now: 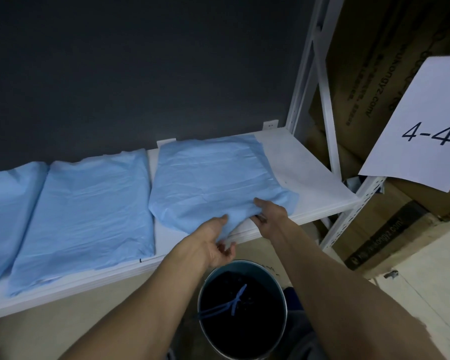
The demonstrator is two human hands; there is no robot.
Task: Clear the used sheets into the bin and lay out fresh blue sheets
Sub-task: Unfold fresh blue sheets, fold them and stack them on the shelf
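Observation:
Three light blue sheets lie on a white shelf (309,162). The rightmost blue sheet (211,175) is wrinkled and its front edge hangs over the shelf's front. My left hand (216,242) pinches that overhanging edge from below. My right hand (269,213) grips the same front edge a little to the right, thumb on top. A middle blue sheet (89,209) and a left blue sheet (5,209) lie flat beside it. A round metal bin (242,307) with a dark liner stands on the floor directly under my hands.
A white metal rack upright (307,66) stands at the shelf's right end. Cardboard boxes (374,74) fill the rack to the right, with a paper label reading 4-4 (424,131). A dark wall (140,61) backs the shelf.

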